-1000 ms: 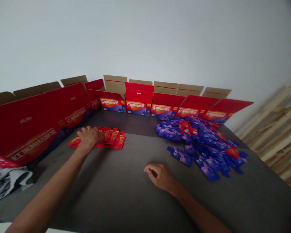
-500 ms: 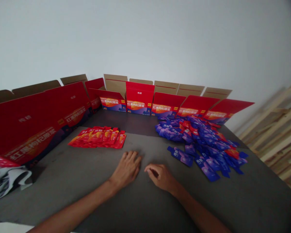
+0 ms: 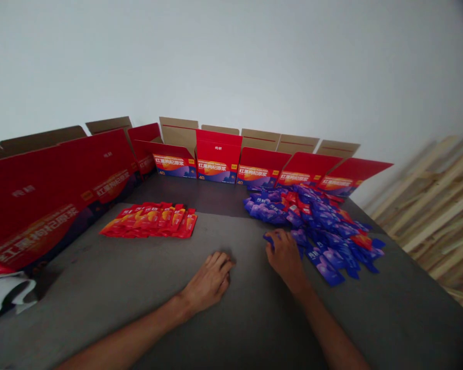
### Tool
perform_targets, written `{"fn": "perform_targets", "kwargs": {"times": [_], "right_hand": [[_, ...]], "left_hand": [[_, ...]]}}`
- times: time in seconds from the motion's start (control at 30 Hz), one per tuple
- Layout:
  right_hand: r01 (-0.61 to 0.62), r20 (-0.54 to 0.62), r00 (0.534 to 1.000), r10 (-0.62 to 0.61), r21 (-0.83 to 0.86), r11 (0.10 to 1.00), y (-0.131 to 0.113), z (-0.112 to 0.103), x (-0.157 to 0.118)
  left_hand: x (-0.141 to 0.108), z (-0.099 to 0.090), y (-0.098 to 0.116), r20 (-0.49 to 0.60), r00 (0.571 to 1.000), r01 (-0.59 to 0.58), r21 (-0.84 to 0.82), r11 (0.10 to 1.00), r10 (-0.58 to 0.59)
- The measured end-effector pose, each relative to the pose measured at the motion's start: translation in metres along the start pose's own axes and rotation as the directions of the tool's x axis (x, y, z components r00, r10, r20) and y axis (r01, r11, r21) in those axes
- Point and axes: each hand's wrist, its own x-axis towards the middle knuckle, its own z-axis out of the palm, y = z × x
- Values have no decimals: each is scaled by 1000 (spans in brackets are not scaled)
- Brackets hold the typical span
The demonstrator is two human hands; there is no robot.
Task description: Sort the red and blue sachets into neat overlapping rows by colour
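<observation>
My right hand (image 3: pixel 285 257) is over a purple sachet (image 3: pixel 269 237) at the near left edge of the heap, its fingers closed on it. The sachet is mostly hidden under the hand. Beside it lies a heap of purple sachets (image 3: pixel 330 226) with some red ones mixed in. My left hand (image 3: pixel 212 280) rests on the grey table, palm down, fingers loosely extended and holding nothing. Farther off to the left, several red sachets (image 3: pixel 152 220) lie overlapping in a row.
Red cartons with raised flaps, one of them a printed carton (image 3: pixel 216 167), line the back of the table (image 3: pixel 139 288). A large red carton (image 3: pixel 61 192) stands along the left. Crumpled white-and-black material (image 3: pixel 11 293) lies at the left edge. Wooden slats (image 3: pixel 432 216) stand beyond the right edge.
My right hand has moved right and forward from near the left hand onto the purple sachet. My left hand has shifted slightly right and nearer. The view has turned a little.
</observation>
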Motion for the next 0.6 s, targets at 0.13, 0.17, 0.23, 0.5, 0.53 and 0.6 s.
{"fn": "perform_targets", "kwargs": {"times": [0.13, 0.17, 0.23, 0.5, 0.53, 0.6], "right_hand": [[-82, 63, 994, 93, -149, 985, 29, -10, -1], [-86, 98, 990, 103, -171, 982, 33, -11, -2], [-79, 170, 979, 114, -203, 976, 38, -13, -4], [-33, 344, 937, 59, -82, 996, 35, -15, -5], [-34, 354, 934, 44, -35, 999, 34, -14, -5], [-36, 376, 926, 0, 90, 995, 28, -11, -5]], "left_hand": [[-1, 3, 2, -26, 1000, 13, -3, 1000, -13], [-1, 4, 2, -26, 1000, 14, -8, 1000, -14], [-1, 4, 3, -16, 1000, 12, -32, 999, -13], [-1, 1, 1, -1, 1000, 7, -75, 997, -7], [-1, 1, 1, 0, 1000, 5, -74, 997, -5], [-1, 1, 3, -2, 1000, -10, -77, 997, 10]]}}
